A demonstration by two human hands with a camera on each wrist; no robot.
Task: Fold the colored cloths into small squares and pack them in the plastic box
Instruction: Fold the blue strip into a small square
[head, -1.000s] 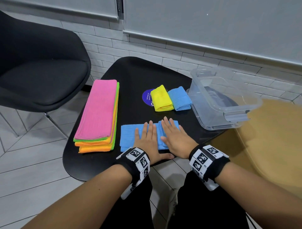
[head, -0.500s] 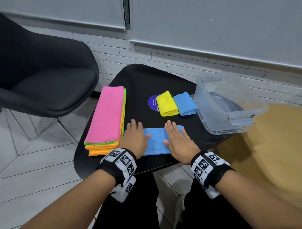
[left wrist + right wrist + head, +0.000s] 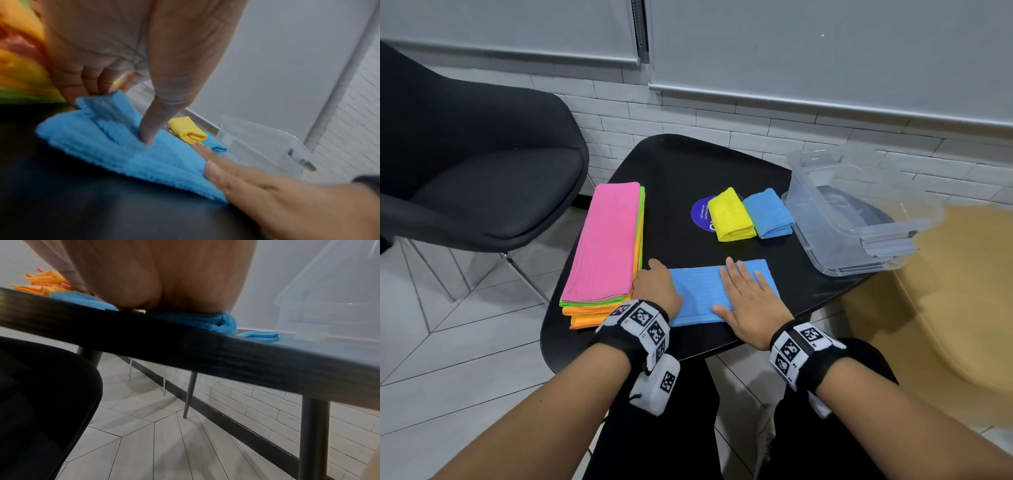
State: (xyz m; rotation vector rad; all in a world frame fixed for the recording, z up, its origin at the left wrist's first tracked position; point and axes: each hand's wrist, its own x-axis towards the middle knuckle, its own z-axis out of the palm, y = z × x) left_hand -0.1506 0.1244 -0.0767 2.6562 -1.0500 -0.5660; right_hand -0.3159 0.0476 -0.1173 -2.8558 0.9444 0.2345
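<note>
Blue strip (image 3: 703, 294) lies left–right along near edge; left hand (image 3: 655, 287) pinches its left end, right hand (image 3: 751, 305) flat, fingers spread, pinning right half.

Both bare forearms wear black wristbands (image 3: 631, 337) carrying white blocks printed with black square markers. Black trousers (image 3: 664, 442) cover the legs below the wristbands.

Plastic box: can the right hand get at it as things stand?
Probably yes. The right hand lies flat on the blue cloth, holding nothing; the plastic box stands open to its right, with bare table between.
</note>
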